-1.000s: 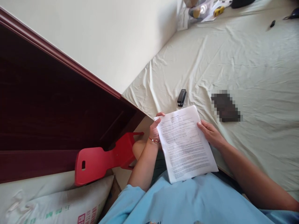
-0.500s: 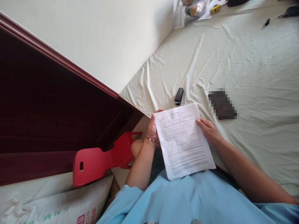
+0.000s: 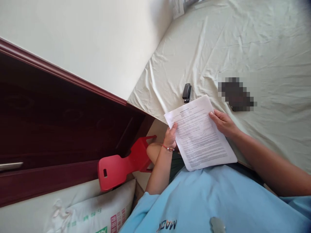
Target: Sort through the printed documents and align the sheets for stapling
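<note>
A stack of printed paper sheets (image 3: 201, 139) is held at a tilt in front of my blue shirt. My left hand (image 3: 171, 136) grips its left edge, thumb on top and fingers hidden beneath. On the right edge, near the upper corner, my right hand (image 3: 222, 122) pinches the sheets with the thumb over the print. Just beyond the top edge of the paper lies a black stapler (image 3: 187, 93) on the pale bed sheet (image 3: 233, 48). Further right is a dark flat object (image 3: 236, 94), blurred out by pixelation.
A red plastic chair (image 3: 114, 168) stands at lower left beside my leg. Below it lies a white printed sack (image 3: 97, 210). Dark red wooden panelling (image 3: 60, 123) and a white wall (image 3: 97, 42) border the bed on the left. A plastic bag (image 3: 178, 8) sits at the far edge.
My left hand has shifted down the left edge, its thumb now over the front of the sheets. The camera view has tilted, so the chair and sack appear further right.
</note>
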The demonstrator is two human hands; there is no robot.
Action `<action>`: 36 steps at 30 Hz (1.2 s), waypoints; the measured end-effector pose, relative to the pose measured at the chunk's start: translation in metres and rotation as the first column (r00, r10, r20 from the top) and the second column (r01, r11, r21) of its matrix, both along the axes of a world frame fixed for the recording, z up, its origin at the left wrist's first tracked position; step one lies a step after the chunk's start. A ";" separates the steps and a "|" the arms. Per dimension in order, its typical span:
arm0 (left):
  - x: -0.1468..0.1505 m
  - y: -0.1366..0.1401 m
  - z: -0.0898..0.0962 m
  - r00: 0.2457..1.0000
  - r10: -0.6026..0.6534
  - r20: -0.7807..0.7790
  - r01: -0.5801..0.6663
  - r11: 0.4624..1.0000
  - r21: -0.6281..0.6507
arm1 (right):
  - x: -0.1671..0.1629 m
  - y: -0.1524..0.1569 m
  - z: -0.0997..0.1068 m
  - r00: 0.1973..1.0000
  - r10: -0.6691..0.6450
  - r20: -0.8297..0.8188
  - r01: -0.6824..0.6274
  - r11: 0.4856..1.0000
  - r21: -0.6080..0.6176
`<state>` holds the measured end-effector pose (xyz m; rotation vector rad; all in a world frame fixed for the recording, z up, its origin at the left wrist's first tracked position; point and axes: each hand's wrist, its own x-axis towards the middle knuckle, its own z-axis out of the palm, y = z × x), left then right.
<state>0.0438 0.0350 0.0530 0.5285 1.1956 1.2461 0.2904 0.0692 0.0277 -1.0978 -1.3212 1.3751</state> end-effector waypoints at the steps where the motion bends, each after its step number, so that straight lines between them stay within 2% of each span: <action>1: -0.002 0.001 -0.003 1.000 0.009 -0.013 -0.009 1.000 -0.009 | 0.001 0.001 0.000 0.997 -0.025 0.072 0.022 0.999 0.045; 3: -0.005 0.004 -0.007 0.997 0.053 -0.057 -0.054 0.998 -0.028 | 0.002 0.001 0.001 0.979 -0.059 0.197 0.035 0.992 0.123; 6: -0.010 0.013 -0.012 0.984 0.122 -0.129 -0.126 0.992 -0.020 | 0.001 0.002 -0.002 0.947 -0.061 0.316 0.004 0.984 0.178; 8: -0.012 0.023 -0.015 0.986 0.095 -0.134 -0.093 0.995 0.025 | 0.000 0.004 -0.006 0.923 -0.092 0.373 0.018 0.980 0.197; 11: -0.015 0.044 -0.022 0.989 0.034 -0.144 -0.017 0.993 0.121 | 0.001 0.005 -0.010 0.894 -0.175 0.413 0.090 0.972 0.216; 15: -0.019 0.073 -0.036 0.964 0.100 -0.246 -0.055 0.981 0.185 | 0.001 0.005 -0.009 0.876 -0.201 0.438 0.117 0.970 0.212; 19: -0.024 0.086 -0.048 0.955 0.146 -0.259 -0.095 0.975 0.202 | -0.001 0.003 -0.007 0.838 -0.178 0.516 0.081 0.976 0.204; 23: -0.028 0.085 -0.054 0.956 0.161 -0.247 -0.096 0.962 0.256 | 0.000 0.003 -0.009 0.858 -0.208 0.470 0.135 0.974 0.184; 26: -0.029 0.083 -0.055 0.957 0.160 -0.241 -0.101 0.965 0.241 | 0.002 0.004 -0.010 0.887 -0.193 0.420 0.142 0.978 0.152; 31: -0.023 0.082 -0.048 0.970 0.160 -0.183 -0.103 0.952 0.287 | 0.003 0.003 -0.010 0.876 -0.213 0.433 0.143 0.971 0.190; 36: -0.018 0.077 -0.046 0.979 0.176 -0.098 -0.130 0.924 0.359 | 0.003 0.003 -0.011 0.889 -0.277 0.364 0.232 0.959 0.161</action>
